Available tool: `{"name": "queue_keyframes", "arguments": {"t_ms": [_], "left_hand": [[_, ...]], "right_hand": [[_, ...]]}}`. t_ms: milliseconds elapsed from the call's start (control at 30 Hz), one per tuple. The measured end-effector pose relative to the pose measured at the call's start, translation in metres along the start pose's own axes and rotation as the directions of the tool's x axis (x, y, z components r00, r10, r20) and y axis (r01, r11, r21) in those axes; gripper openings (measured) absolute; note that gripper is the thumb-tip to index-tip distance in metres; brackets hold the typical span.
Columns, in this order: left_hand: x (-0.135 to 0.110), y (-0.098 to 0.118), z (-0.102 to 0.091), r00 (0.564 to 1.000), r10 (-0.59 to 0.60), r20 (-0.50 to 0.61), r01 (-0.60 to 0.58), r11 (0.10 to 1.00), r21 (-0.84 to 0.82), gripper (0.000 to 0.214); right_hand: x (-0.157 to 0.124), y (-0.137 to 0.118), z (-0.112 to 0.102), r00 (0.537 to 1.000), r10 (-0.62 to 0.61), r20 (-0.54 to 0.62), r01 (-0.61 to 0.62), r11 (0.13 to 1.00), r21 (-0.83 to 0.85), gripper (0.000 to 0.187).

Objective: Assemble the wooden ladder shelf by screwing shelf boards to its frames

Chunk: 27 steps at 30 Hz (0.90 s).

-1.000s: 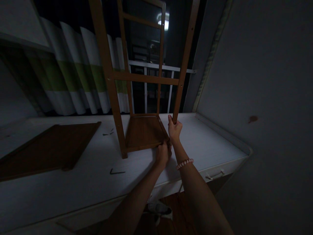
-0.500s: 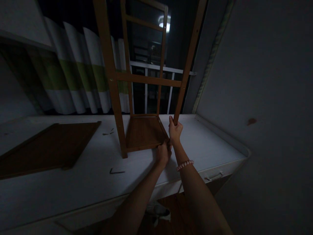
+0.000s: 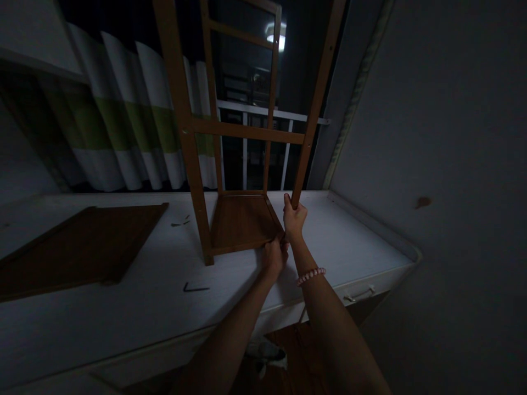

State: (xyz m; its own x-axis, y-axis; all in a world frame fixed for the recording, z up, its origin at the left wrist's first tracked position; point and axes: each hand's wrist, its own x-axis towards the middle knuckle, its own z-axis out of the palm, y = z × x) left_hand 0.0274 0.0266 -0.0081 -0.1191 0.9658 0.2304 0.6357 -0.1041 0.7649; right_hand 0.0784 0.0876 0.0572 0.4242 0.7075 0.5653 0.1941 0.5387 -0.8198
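Note:
A brown wooden shelf frame (image 3: 247, 130) stands upright on the white desk, with a shelf board (image 3: 245, 222) set low between its legs. My right hand (image 3: 295, 219) is wrapped round the lower part of the front right leg. Just to its left, my left hand (image 3: 275, 257) grips the front right corner of the shelf board, where board and leg meet; its fingertips are partly hidden. In front of the frame lies an L-shaped hex key (image 3: 196, 288). Small loose pieces of hardware (image 3: 180, 222) rest left of the frame.
A second wooden board (image 3: 88, 247) lies flat on the left of the white desk (image 3: 156, 312). Behind are a striped curtain (image 3: 135, 126) and a dark window with a white rail (image 3: 255, 109). A wall (image 3: 448, 137) closes off the right side. A drawer handle (image 3: 359, 295) juts from the desk front.
The view has shifted very slightly. Both hands keep their places on the shelf frame, and nothing else has visibly moved.

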Motion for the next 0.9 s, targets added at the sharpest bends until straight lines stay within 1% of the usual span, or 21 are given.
{"name": "queue_keyframes", "arguments": {"t_ms": [100, 267, 367, 467, 533, 733, 900], "left_hand": [[0.001, -0.003, 0.002, 0.997, 0.065, -0.033, -0.065, 0.998, 0.016, 0.038], [0.005, -0.010, 0.008, 0.994, 0.100, -0.046, -0.100, 0.995, 0.013, 0.036], [0.007, -0.012, 0.010, 0.993, 0.109, -0.041, -0.109, 0.994, -0.014, 0.037], [0.007, -0.014, 0.009, 0.989, 0.145, -0.029, -0.146, 0.987, -0.060, 0.039], [0.006, -0.016, 0.009, 0.986, 0.162, -0.039, -0.164, 0.984, -0.076, 0.040], [0.004, -0.015, 0.008, 0.988, 0.146, -0.049, -0.149, 0.987, -0.063, 0.035], [0.005, -0.014, 0.008, 0.985, 0.165, -0.052, -0.167, 0.984, -0.053, 0.030]], "right_hand": [[0.000, 0.002, 0.000, 1.000, 0.008, 0.022, -0.008, 1.000, 0.022, 0.045], [0.003, 0.006, -0.001, 0.995, 0.028, 0.091, -0.033, 0.998, 0.052, 0.044], [0.005, 0.008, 0.000, 0.993, 0.042, 0.107, -0.047, 0.998, 0.048, 0.045], [0.006, 0.009, 0.001, 0.993, 0.050, 0.108, -0.055, 0.998, 0.039, 0.046], [0.006, 0.009, 0.001, 0.994, 0.051, 0.101, -0.055, 0.998, 0.036, 0.046], [0.005, 0.006, 0.000, 0.993, 0.062, 0.101, -0.067, 0.996, 0.054, 0.046], [0.005, 0.006, 0.000, 0.993, 0.061, 0.104, -0.068, 0.996, 0.065, 0.045]]}}
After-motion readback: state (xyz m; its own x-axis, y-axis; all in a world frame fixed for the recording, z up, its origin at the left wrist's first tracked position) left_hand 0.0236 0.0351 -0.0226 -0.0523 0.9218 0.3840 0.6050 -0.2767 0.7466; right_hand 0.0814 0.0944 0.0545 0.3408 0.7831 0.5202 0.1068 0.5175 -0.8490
